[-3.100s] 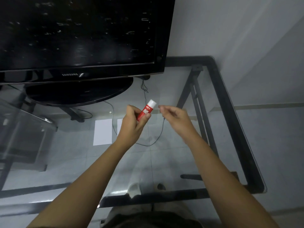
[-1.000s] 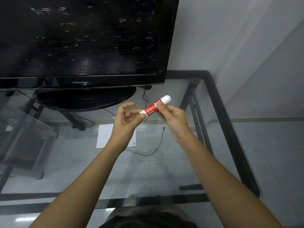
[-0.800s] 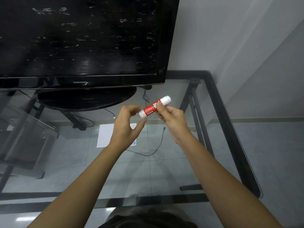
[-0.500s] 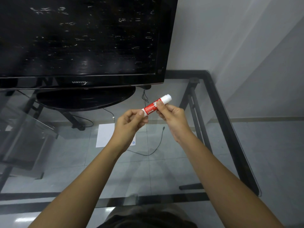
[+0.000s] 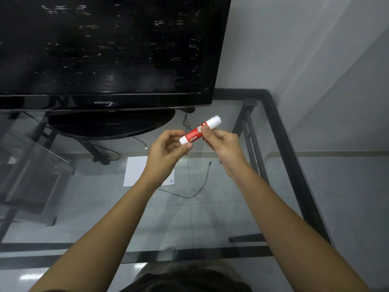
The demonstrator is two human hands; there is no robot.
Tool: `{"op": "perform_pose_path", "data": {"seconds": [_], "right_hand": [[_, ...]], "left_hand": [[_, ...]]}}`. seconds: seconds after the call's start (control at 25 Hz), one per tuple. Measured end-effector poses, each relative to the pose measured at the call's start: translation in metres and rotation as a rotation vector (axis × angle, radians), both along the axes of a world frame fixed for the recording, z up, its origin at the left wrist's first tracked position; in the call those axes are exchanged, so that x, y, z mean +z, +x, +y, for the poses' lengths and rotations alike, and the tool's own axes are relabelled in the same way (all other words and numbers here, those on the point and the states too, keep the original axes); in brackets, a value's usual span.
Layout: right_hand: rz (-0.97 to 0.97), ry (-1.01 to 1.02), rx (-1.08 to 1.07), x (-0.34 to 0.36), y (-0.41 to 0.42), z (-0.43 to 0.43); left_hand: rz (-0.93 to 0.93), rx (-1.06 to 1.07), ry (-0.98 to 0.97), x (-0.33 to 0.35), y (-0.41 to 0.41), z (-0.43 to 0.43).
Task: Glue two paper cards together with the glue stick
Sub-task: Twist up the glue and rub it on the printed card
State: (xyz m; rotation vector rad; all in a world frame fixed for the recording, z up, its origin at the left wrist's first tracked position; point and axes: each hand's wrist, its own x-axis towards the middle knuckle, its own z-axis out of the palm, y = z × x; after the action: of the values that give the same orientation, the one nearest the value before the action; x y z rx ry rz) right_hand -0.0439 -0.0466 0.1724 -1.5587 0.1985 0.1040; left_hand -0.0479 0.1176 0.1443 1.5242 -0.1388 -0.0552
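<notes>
A red and white glue stick (image 5: 199, 130) is held tilted above the glass table, its white cap pointing up and to the right. My right hand (image 5: 223, 144) grips its red middle. My left hand (image 5: 166, 150) pinches the white lower end between thumb and fingers. Two white paper cards lie flat on the glass under my left hand: one card (image 5: 134, 170) shows at the left, and only a corner with a small blue mark (image 5: 171, 180) shows of the other.
A large black television (image 5: 109, 49) on an oval base (image 5: 111, 125) stands at the back. The black table frame (image 5: 282, 157) runs along the right edge and the front. A thin black cable (image 5: 197, 186) lies on the floor beneath the glass.
My left hand has closed its fingers onto the lower end of the glue stick. My right hand keeps the stick almost still.
</notes>
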Motion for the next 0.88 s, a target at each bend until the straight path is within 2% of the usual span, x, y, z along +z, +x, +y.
{"op": "perform_pose_path", "data": {"seconds": [0.2, 0.28, 0.36, 0.56, 0.68, 0.88], "right_hand": [[-0.025, -0.094, 0.126, -0.007, 0.005, -0.004], [-0.007, -0.262, 0.165, -0.024, 0.007, -0.002], [-0.032, -0.521, 0.211, -0.052, 0.008, 0.003], [-0.078, -0.994, 0.691, -0.121, 0.008, 0.043], [-0.148, -1.165, 0.785, -0.146, 0.011, 0.069], [-0.119, -1.329, 0.852, -0.172, 0.013, 0.084]], "left_hand": [[0.057, 0.064, -0.012, -0.01, 0.007, 0.007], [0.077, 0.125, -0.015, -0.012, 0.009, 0.019], [0.097, 0.18, 0.01, -0.016, 0.01, 0.039], [0.166, 0.321, 0.081, -0.03, -0.003, 0.096], [0.203, 0.375, 0.115, -0.04, -0.016, 0.123], [0.27, 0.413, 0.152, -0.06, -0.033, 0.143]]}}
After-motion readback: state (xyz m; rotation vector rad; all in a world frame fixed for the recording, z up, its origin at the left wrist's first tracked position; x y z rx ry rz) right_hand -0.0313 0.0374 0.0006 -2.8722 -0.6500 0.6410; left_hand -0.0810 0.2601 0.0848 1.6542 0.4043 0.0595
